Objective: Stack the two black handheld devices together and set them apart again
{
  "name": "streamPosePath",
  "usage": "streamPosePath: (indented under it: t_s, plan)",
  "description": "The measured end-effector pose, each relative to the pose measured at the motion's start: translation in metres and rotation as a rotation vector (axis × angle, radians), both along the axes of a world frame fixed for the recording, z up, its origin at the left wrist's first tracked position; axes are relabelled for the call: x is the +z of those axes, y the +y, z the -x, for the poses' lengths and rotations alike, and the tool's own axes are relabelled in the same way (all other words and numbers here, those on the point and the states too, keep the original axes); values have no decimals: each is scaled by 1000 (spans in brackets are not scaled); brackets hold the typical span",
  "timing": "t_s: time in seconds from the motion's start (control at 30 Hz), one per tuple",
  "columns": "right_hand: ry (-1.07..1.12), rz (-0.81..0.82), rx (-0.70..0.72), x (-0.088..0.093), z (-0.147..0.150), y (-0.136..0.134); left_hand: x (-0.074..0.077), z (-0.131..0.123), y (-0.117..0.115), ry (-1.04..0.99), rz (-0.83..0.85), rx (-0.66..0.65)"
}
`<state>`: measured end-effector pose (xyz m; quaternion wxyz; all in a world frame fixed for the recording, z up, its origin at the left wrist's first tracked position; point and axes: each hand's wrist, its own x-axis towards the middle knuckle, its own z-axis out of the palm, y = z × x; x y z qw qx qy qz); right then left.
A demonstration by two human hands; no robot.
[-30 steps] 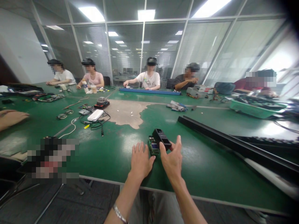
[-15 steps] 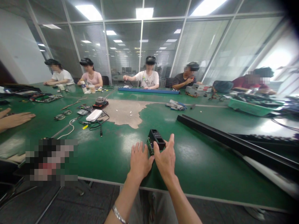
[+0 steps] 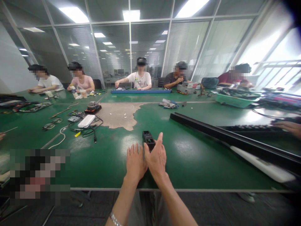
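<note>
A small black box-shaped electronic device (image 3: 148,137) with openings in its top stands on the green table just beyond my hands. My right hand (image 3: 157,158) is at its near end, thumb by the near left corner and fingers stretched out along the right side. Its fingers are apart, not wrapped round the device; whether they touch it is hard to tell. My left hand (image 3: 135,161) lies palm down on the table to the left, fingers extended, its thumb side close to my right hand. A bracelet (image 3: 114,219) is on my left wrist.
Long black bars (image 3: 223,133) lie to the right, with a white strip (image 3: 261,164) beside them. A white box (image 3: 86,121) with cables lies left. A green basket (image 3: 235,99) stands far right. Several people sit across the table (image 3: 105,166); another person's hand (image 3: 288,126) is at right.
The view has swung to the right. The black device has turned, and its green circuit board side no longer shows. Both my hands stay close to it.
</note>
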<state>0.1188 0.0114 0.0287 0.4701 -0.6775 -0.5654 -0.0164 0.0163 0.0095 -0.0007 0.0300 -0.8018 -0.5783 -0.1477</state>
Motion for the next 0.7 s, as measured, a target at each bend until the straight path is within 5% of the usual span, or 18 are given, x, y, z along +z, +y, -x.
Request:
streamPosePath:
  t_s: [0.43, 0.7]
  plan:
    - [-44, 150, -3, -12, -3, -4, -1, 1, 2, 8, 20, 0]
    - [4, 99, 32, -13, -8, -3, 0, 0, 2, -21, 27, 16]
